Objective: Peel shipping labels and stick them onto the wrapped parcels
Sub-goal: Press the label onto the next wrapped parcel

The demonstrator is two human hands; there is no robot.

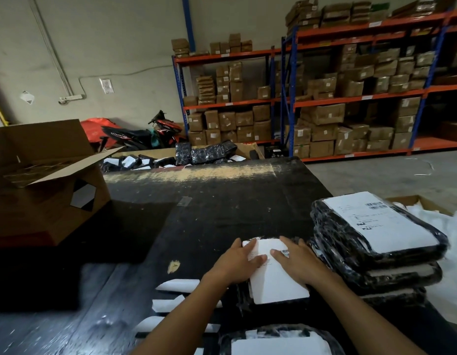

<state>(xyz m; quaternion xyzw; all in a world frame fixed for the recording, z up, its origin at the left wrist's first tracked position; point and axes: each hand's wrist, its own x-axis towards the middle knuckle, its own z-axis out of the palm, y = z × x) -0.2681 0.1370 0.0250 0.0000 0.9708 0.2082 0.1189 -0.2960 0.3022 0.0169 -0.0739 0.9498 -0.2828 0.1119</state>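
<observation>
Both hands lie flat on a white shipping label (pixel 276 275) that rests on a black-wrapped parcel (pixel 244 298) on the dark table (pixel 222 208). The left hand (pixel 235 262) presses the label's left edge with straight fingers, and the right hand (pixel 296 262) presses the right side; neither grip closes round anything, the fingers spread and bear down. The label sits directly under and between the two palms, its near end reaching back toward the wrists.

The step in hand looks like smoothing the label down. To do it well, the palms should sweep outward from the middle toward the edges, so air escapes and the corners bond to the slippery wrap. The far left corner by the left fingertips seems slightly lifted and wants a firm press.

Just to the right of the right hand stands a stack of labelled parcels (pixel 378 242), a likely place for this one. Below the left forearm lie several white backing strips (pixel 178 285). Another parcel (pixel 278 342) waits near the wrists.
</observation>
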